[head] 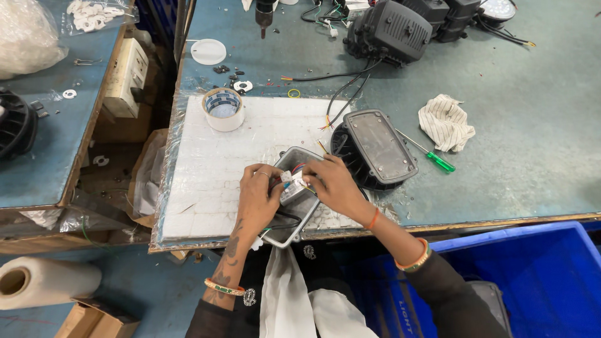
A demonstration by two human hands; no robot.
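Hands meet over an open grey housing tray [299,209] that lies at the near edge of the counter [532,144], partly on a white padded mat [206,169] wrapped in clear film. Left hand [258,195] curls down over the tray's left side, its fingers closed on a small white module [292,188] with coloured wires; right hand [332,183] comes in from the other side and pinches the same module at its top, fingertips touching the wires. Black leads run along the tray's floor beneath the module. Just beside the right hand, to its right, a dark ribbed lamp body [374,150] lies face down with its flat grey back plate up, touching the mat's edge. Farther right, a green-handled screwdriver [432,155] rests on the counter, near a crumpled striped cloth [446,122]. On the mat's far left corner stands a roll of tape [223,109], well apart from the hands. Beyond it lie a white round lid [208,51] and a scatter of small black and white parts. More dark lamp bodies [388,31] sit at the far edge, wires trailing towards the mat. Below the counter, right, a blue crate [532,275] shows.
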